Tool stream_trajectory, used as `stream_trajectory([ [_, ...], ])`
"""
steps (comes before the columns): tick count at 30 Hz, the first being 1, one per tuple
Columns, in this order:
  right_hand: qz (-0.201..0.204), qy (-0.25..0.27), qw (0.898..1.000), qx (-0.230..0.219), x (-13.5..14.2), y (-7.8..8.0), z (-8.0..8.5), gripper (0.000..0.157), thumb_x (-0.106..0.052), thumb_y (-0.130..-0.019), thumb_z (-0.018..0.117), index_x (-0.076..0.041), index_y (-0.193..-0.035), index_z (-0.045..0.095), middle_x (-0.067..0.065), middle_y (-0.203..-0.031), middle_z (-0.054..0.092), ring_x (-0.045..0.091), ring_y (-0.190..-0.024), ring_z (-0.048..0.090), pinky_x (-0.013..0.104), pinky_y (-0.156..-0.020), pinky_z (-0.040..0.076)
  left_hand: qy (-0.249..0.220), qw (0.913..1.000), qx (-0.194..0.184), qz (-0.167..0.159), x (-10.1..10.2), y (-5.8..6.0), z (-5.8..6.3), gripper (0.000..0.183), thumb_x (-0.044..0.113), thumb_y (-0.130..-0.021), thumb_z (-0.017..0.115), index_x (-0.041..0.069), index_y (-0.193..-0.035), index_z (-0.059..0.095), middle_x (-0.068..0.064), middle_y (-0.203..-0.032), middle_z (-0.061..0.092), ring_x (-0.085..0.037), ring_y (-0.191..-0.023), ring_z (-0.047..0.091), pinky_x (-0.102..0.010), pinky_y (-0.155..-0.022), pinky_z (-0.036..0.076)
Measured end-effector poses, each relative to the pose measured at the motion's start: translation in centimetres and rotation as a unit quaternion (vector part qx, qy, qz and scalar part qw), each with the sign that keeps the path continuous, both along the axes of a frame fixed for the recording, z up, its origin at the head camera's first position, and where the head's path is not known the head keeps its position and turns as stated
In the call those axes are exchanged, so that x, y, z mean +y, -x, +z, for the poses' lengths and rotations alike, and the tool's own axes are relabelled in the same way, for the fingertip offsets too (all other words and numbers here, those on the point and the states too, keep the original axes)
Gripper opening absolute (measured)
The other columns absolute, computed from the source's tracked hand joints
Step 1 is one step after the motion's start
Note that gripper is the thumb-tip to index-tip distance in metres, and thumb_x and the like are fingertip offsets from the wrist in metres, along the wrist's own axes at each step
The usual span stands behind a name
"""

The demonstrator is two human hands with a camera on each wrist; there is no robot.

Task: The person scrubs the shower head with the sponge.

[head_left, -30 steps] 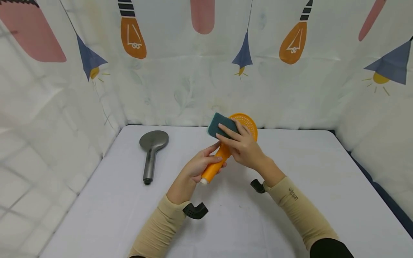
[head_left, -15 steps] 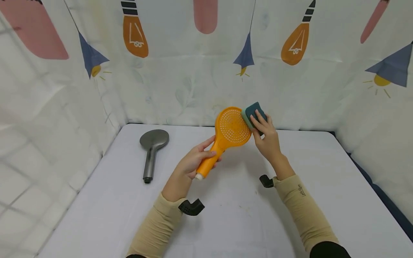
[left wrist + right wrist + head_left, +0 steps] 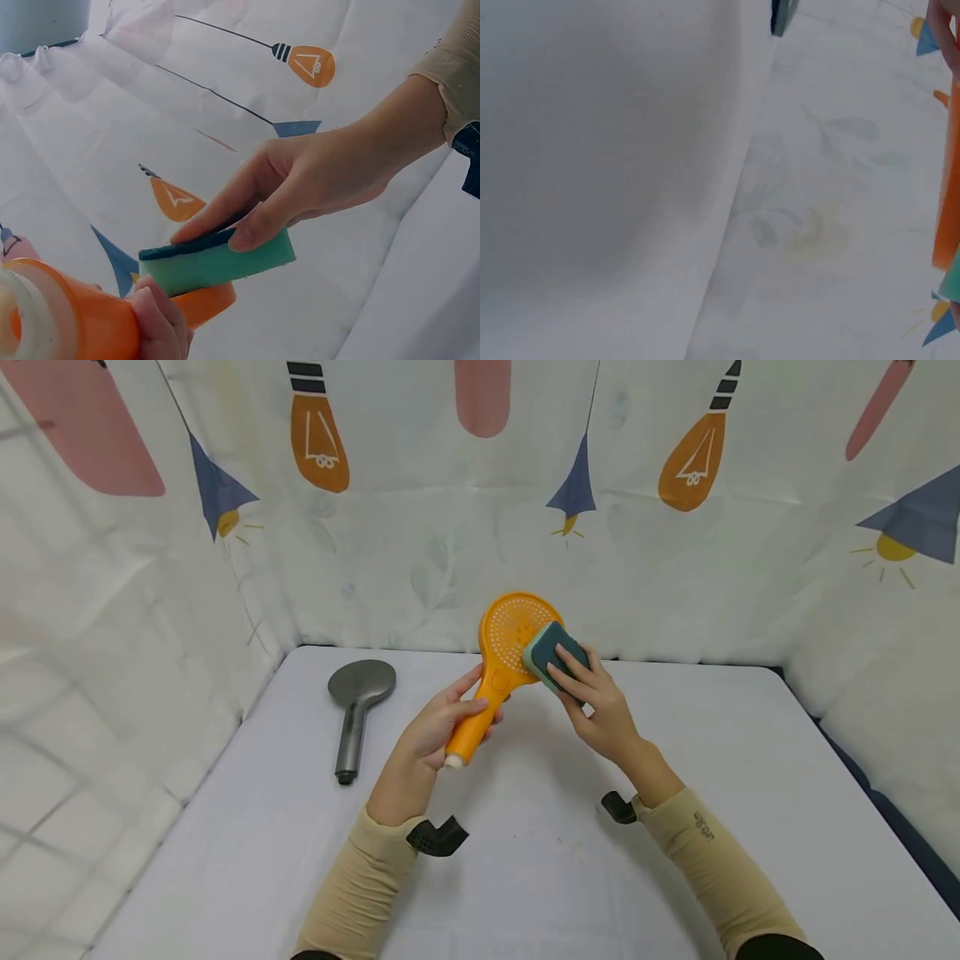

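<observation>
An orange shower head (image 3: pixel 517 631) with a perforated round face is held up above the table, tilted to the upper right. My left hand (image 3: pixel 442 727) grips its handle, the white threaded end sticking out below. In my right hand (image 3: pixel 603 714) is a two-layer sponge (image 3: pixel 557 656), dark green on top and light green beneath, pinched between thumb and fingers. The sponge's light side lies against the lower right of the perforated face. In the left wrist view the sponge (image 3: pixel 217 262) covers most of the head.
A grey shower head (image 3: pixel 360 685) lies on the white table (image 3: pixel 540 877) to the left, its handle toward me. Behind the table hangs a pale curtain (image 3: pixel 420 527) printed with lamps and bulbs.
The sponge went from over the face to its right rim, then back to its lower right. The orange shower head shifted up and left, its face turning into fuller view.
</observation>
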State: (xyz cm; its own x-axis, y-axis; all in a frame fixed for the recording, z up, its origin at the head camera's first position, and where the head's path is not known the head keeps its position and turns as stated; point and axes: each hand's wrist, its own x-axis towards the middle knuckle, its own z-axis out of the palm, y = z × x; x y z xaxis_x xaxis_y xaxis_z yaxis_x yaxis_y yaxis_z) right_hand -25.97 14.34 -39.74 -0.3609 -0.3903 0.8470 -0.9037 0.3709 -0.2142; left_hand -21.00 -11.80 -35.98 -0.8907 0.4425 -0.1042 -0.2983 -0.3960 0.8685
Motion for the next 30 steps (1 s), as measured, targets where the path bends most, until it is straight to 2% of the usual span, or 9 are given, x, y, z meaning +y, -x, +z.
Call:
stream_trajectory([
  [7, 0.028, -0.072, 0.996, 0.047, 0.1, -0.6, 0.7, 0.033, -0.006, -0.101, 0.063, -0.004, -0.133, 0.068, 0.021, -0.145, 0.055, 0.059, -0.136, 0.039, 0.071, -0.103, 0.037, -0.016, 0.9998, 0.005, -0.01, -0.2, -0.2, 0.4, 0.063, 0.003, -0.109, 0.039, 0.02, -0.166, 0.019, -0.014, -0.133, 0.053, -0.012, -0.086, 0.064, -0.02, -0.074, 0.057],
  [9, 0.02, -0.073, 0.996, 0.053, 0.8, -0.3, 0.7, 0.033, -0.003, -0.099, 0.065, -0.002, -0.132, 0.069, 0.022, -0.144, 0.056, 0.059, -0.135, 0.039, 0.072, -0.101, 0.038, -0.018, 0.9998, 0.007, -0.009, -0.3, -0.1, 0.5, 0.063, 0.003, -0.109, 0.039, 0.019, -0.166, 0.018, -0.015, -0.134, 0.052, -0.012, -0.085, 0.064, -0.019, -0.074, 0.057],
  [11, 0.003, -0.061, 0.997, 0.052, 1.6, 0.2, 0.5, 0.037, 0.007, -0.092, 0.069, 0.001, -0.129, 0.07, 0.024, -0.141, 0.057, 0.059, -0.135, 0.04, 0.073, -0.099, 0.039, -0.02, 0.9997, 0.01, -0.005, -0.4, -0.1, 0.6, 0.063, 0.002, -0.109, 0.039, 0.019, -0.166, 0.018, -0.015, -0.134, 0.052, -0.012, -0.085, 0.064, -0.019, -0.074, 0.057],
  [14, -0.025, -0.026, 0.999, 0.04, 2.5, 0.7, 0.0, 0.048, 0.02, -0.079, 0.073, 0.006, -0.124, 0.07, 0.029, -0.137, 0.058, 0.059, -0.136, 0.039, 0.073, -0.1, 0.038, -0.022, 0.9997, 0.008, 0.002, -0.4, -0.1, 0.6, 0.063, 0.001, -0.109, 0.039, 0.019, -0.165, 0.019, -0.014, -0.131, 0.053, -0.012, -0.085, 0.064, -0.02, -0.073, 0.057],
  [16, -0.036, -0.004, 0.999, 0.027, 2.7, 0.9, -0.3, 0.05, 0.023, -0.076, 0.073, 0.008, -0.124, 0.069, 0.03, -0.137, 0.057, 0.059, -0.136, 0.039, 0.071, -0.103, 0.037, -0.023, 0.9997, 0.003, 0.002, -0.4, -0.1, 0.6, 0.063, 0.001, -0.109, 0.039, 0.019, -0.165, 0.018, -0.013, -0.131, 0.054, -0.012, -0.085, 0.064, -0.02, -0.073, 0.057],
  [20, -0.047, 0.024, 0.999, 0.0, 1.7, 0.4, -0.6, 0.048, 0.022, -0.079, 0.073, 0.01, -0.125, 0.068, 0.029, -0.14, 0.055, 0.058, -0.136, 0.04, 0.068, -0.107, 0.036, -0.015, 0.9998, -0.005, 0.008, -0.2, -0.1, 0.4, 0.065, 0.001, -0.108, 0.041, 0.021, -0.165, 0.018, -0.013, -0.132, 0.053, -0.013, -0.086, 0.064, -0.02, -0.073, 0.057],
  [25, -0.056, 0.028, 0.997, -0.039, -1.1, -1.3, -0.3, 0.044, 0.016, -0.086, 0.071, 0.009, -0.129, 0.066, 0.027, -0.144, 0.052, 0.052, -0.14, 0.038, 0.068, -0.111, 0.03, 0.013, 0.9995, 0.018, 0.021, 0.3, 0.1, 0.1, 0.07, -0.002, -0.106, 0.045, 0.021, -0.165, 0.016, -0.015, -0.132, 0.046, -0.013, -0.087, 0.064, -0.021, -0.075, 0.057],
  [27, -0.042, 0.025, 0.998, -0.047, -2.0, -2.0, 0.1, 0.045, 0.015, -0.086, 0.071, 0.009, -0.13, 0.065, 0.027, -0.145, 0.052, 0.053, -0.14, 0.038, 0.068, -0.11, 0.031, 0.014, 0.9994, 0.024, 0.021, 0.5, 0.1, 0.1, 0.071, -0.002, -0.106, 0.046, 0.021, -0.165, 0.016, -0.015, -0.131, 0.046, -0.013, -0.088, 0.064, -0.021, -0.076, 0.057],
  [30, -0.009, 0.002, 1.0, -0.024, -3.2, -2.8, 0.6, 0.045, 0.013, -0.086, 0.072, 0.006, -0.13, 0.066, 0.025, -0.145, 0.053, 0.055, -0.138, 0.039, 0.067, -0.109, 0.034, 0.003, 0.9995, 0.024, 0.018, 0.6, 0.0, 0.1, 0.07, -0.003, -0.105, 0.045, 0.02, -0.165, 0.017, -0.014, -0.126, 0.049, -0.013, -0.087, 0.065, -0.021, -0.075, 0.057],
])
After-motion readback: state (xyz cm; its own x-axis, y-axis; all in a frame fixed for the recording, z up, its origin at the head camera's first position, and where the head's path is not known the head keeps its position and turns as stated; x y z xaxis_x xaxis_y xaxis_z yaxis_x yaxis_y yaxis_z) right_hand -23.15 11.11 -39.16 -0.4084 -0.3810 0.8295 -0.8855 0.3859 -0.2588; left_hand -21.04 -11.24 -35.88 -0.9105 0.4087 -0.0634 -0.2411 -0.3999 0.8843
